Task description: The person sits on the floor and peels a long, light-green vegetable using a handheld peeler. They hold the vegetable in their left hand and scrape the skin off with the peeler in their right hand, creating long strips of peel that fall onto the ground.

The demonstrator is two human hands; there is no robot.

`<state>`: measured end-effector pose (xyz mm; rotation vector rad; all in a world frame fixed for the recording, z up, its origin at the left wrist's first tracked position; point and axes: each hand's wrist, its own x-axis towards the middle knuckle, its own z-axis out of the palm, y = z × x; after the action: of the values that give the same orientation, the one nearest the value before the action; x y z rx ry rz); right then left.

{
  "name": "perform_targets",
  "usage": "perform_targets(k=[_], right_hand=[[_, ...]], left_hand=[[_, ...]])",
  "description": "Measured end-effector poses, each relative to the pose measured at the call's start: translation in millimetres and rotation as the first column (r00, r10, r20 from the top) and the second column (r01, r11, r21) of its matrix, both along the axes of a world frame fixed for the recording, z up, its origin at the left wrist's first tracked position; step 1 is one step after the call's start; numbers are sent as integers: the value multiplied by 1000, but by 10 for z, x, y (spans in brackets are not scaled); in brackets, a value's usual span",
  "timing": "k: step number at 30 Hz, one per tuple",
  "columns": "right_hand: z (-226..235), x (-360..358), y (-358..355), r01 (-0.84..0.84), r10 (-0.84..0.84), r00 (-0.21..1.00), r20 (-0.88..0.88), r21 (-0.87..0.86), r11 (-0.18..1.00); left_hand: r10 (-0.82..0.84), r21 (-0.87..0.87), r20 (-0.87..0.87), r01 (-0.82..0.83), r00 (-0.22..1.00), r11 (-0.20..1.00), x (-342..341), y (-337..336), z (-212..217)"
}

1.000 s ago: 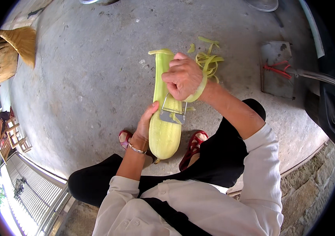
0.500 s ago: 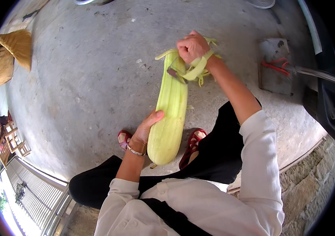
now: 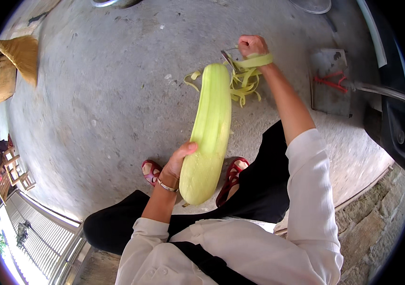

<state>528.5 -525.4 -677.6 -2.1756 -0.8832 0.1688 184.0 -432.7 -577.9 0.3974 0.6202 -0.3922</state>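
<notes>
Since half a second ago the right hand (image 3: 252, 46) has travelled further past the far tip of the gourd (image 3: 209, 135), fist closed around a peeler (image 3: 228, 59), with a fresh strip of peel (image 3: 257, 61) draped over the wrist. Her left hand (image 3: 179, 161) grips the gourd near its lower end, fingers wrapped behind, thumb in front. I count one long pale green gourd, one peeler, one heap of peelings (image 3: 243, 83), two red sandals (image 3: 151, 171). All is above a rough grey concrete floor (image 3: 102, 95), outdoors; a flat metal dustpan (image 3: 329, 83) lies to the right.
</notes>
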Motion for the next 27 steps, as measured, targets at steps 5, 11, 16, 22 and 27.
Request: perform_targets(k=[5, 11, 16, 22, 27], right_hand=[[529, -491, 180, -248, 247, 969, 24, 182, 952], [969, -1190, 302, -509, 411, 834, 367, 228, 830], [916, -1350, 334, -564, 462, 800, 384, 215, 798], [813, -1240, 323, -570, 508, 792, 339, 109, 815], [603, -579, 196, -386, 308, 852, 423, 110, 916]], left_hand=[[-10, 178, 24, 6, 1000, 984, -28, 110, -155], [93, 128, 74, -102, 993, 987, -15, 214, -312], [180, 114, -5, -178, 984, 977, 111, 191, -62], [129, 88, -4, -128, 992, 988, 85, 170, -21], [-15, 101, 16, 13, 1000, 995, 90, 77, 91]])
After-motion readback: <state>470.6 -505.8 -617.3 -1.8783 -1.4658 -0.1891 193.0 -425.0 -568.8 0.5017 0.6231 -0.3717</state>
